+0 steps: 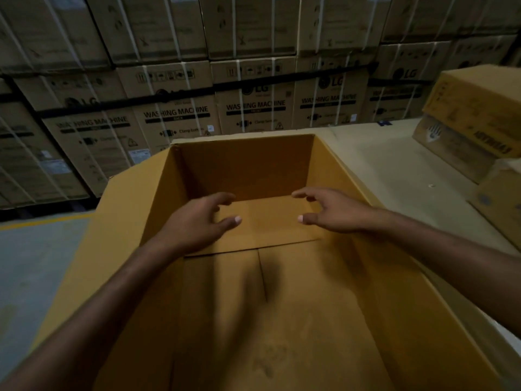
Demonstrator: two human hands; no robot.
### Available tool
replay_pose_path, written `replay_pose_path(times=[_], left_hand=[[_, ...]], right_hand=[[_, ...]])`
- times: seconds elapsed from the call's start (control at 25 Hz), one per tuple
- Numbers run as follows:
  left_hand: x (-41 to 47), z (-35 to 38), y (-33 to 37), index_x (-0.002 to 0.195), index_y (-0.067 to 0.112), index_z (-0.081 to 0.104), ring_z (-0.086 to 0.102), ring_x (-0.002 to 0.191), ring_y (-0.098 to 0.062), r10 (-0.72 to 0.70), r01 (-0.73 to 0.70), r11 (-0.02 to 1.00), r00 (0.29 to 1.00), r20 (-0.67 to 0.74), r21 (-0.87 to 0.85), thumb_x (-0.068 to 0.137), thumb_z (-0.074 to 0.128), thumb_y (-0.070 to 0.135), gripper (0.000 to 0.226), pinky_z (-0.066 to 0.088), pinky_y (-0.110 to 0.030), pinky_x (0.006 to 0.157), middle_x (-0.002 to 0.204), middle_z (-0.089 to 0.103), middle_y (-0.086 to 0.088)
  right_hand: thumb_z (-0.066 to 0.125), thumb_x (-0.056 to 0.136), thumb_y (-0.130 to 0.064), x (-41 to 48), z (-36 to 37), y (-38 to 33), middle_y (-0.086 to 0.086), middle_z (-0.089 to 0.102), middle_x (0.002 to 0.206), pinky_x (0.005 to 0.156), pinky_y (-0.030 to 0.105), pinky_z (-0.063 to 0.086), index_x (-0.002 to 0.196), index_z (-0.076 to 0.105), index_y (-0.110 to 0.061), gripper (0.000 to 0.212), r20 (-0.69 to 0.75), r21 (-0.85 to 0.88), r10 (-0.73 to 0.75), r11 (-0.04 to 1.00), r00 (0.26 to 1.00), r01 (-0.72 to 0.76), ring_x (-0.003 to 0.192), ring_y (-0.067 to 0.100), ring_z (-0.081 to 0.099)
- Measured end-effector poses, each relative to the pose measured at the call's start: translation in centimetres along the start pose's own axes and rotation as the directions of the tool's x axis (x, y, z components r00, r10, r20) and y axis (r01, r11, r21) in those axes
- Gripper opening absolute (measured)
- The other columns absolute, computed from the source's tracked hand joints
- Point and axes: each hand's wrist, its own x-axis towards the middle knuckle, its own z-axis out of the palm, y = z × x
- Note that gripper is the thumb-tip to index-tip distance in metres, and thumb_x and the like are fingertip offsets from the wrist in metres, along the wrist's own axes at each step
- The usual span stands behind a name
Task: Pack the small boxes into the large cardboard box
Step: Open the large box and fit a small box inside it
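- Big box [248, 165] fills my view, top open and nothing inside. Its near end runs off the bottom of the frame.
- On its bottom a flap [267, 224] lies flat at the far end, with a straight seam running toward me from its near edge.
- Left side flap [112, 221] is splayed outward over the floor.
- Both arms reach down into the box from the near side.
- Left hand [197, 224] is over the far flap, palm turned inward. Its fingers [225, 198] are spread and loosely curled, thumb pointing right, with nothing in its grasp.
- Right hand [332, 213] mirrors it just across a gap. Its fingers [303, 193] are loosely curled, thumb pointing left, and it holds nothing either.
- The hands are apart, thumbs facing each other. I cannot tell whether either touches the bottom, though soft shadows fall on the cardboard below the arms.
- Small boxes [479, 108] are outside the box, stacked at the right edge on the pale tabletop [394, 170]. The top one sits skewed on the one beneath, with another lower and nearer.
- The tabletop runs along the right wall of the box.
- Behind everything is a wall of strapped cartons [253, 105] printed "WASHING MACHINE".
- Grey floor [33, 263] lies to the left, with a yellow line [42, 221] crossing it.
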Motion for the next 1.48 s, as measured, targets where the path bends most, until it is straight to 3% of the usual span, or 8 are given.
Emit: replay_pose_path(times=[0.32, 0.44, 0.6, 0.8, 1.0, 1.2, 1.32, 1.48], left_hand=[[-13.2, 3.3, 14.3, 0.149, 0.036, 0.042, 0.051, 0.129, -0.005, 0.044, -0.041, 0.997, 0.998, -0.045, 0.059, 0.095, 0.053, 0.061, 0.061, 0.051, -0.035, 0.098, 0.148, 0.05, 0.016], [-16.6, 7.3, 20.2, 0.147, 0.038, 0.044, 0.051, 0.128, -0.003, -0.026, 0.014, 0.996, 0.99, -0.14, -0.083, 0.094, 0.057, 0.058, 0.058, 0.05, -0.033, 0.094, 0.146, 0.051, 0.018], [-19.6, 12.3, 25.7, 0.146, 0.037, 0.046, 0.05, 0.129, -0.004, -0.15, 0.065, 0.931, 0.965, -0.214, -0.359, 0.094, 0.062, 0.049, 0.055, 0.048, -0.034, 0.099, 0.144, 0.052, 0.018], [-20.3, 15.1, 32.0, 0.141, 0.037, 0.052, 0.053, 0.124, -0.001, -0.165, -0.032, 0.858, 0.928, -0.335, -0.513, 0.097, 0.063, 0.04, 0.045, 0.048, -0.02, 0.087, 0.137, 0.054, 0.022], [-17.2, 17.0, 37.6, 0.137, 0.034, 0.055, 0.056, 0.12, 0.001, -0.076, -0.175, 0.772, 0.929, -0.363, -0.611, 0.098, 0.064, 0.037, 0.041, 0.055, -0.028, 0.091, 0.133, 0.058, 0.021], [-14.4, 21.4, 44.3, 0.13, 0.031, 0.058, 0.061, 0.113, 0.002, 0.016, -0.217, 0.615, 0.965, -0.263, -0.758, 0.096, 0.064, 0.045, 0.037, 0.053, -0.024, 0.09, 0.124, 0.064, 0.017], [-11.9, 23.6, 48.8, 0.129, 0.03, 0.059, 0.062, 0.109, 0.006, 0.092, -0.228, 0.579, 0.972, -0.216, -0.783, 0.096, 0.061, 0.05, 0.038, 0.052, -0.021, 0.087, 0.12, 0.065, 0.016], [-7.8, 28.0, 55.3, 0.128, 0.031, 0.058, 0.061, 0.111, 0.004, 0.137, -0.2, 0.548, 0.979, -0.148, -0.812, 0.095, 0.06, 0.055, 0.041, 0.051, -0.022, 0.087, 0.122, 0.063, 0.016]], right_hand=[[0.069, 0.095, -0.041, -17.3, -1.2, 3.0, -0.018, 0.056, 0.142, 0.11, 0.033, 0.041, 0.136, 0.059, -0.039, 0.042, -0.022, -0.076, -0.135, 0.988, 0.991, 0.133, 0.133, 0.007, 0.049], [0.068, 0.096, -0.04, -23.1, -2.0, 4.5, -0.019, 0.053, 0.144, 0.112, 0.034, 0.039, 0.137, 0.059, -0.04, 0.041, -0.089, -0.109, -0.182, 0.979, 0.979, 0.172, 0.135, 0.006, 0.045], [0.068, 0.097, -0.038, -28.4, -2.2, 7.5, -0.016, 0.055, 0.142, 0.105, 0.032, 0.046, 0.136, 0.06, -0.037, 0.04, -0.118, 0.041, -0.181, 0.982, 0.976, 0.187, 0.128, 0.007, 0.05], [0.071, 0.096, -0.033, -32.8, -3.7, 11.8, -0.015, 0.064, 0.132, 0.095, 0.037, 0.057, 0.131, 0.066, -0.036, 0.035, -0.217, 0.255, -0.079, 0.957, 0.973, 0.135, 0.116, 0.004, 0.06], [0.074, 0.093, -0.02, -35.0, -5.0, 15.2, -0.019, 0.071, 0.116, 0.086, 0.027, 0.057, 0.117, 0.074, -0.028, 0.025, -0.407, 0.405, 0.085, 0.909, 0.91, 0.096, 0.103, -0.004, 0.066], [0.073, 0.093, -0.018, -38.0, -7.0, 20.3, -0.022, 0.072, 0.109, 0.078, 0.025, 0.056, 0.111, 0.076, -0.029, 0.021, -0.508, 0.418, 0.192, 0.907, 0.84, 0.045, 0.101, -0.004, 0.066], [0.073, 0.093, -0.019, -39.8, -9.5, 24.8, -0.026, 0.07, 0.105, 0.073, 0.015, 0.049, 0.11, 0.076, -0.03, 0.02, -0.561, 0.417, 0.279, 0.909, 0.78, -0.024, 0.1, -0.009, 0.064], [0.073, 0.091, -0.017, -41.4, -13.6, 33.2, -0.021, 0.072, 0.106, 0.073, 0.02, 0.047, 0.103, 0.075, -0.03, 0.017, -0.651, 0.416, 0.362, 0.905, 0.667, -0.086, 0.101, -0.005, 0.064]])
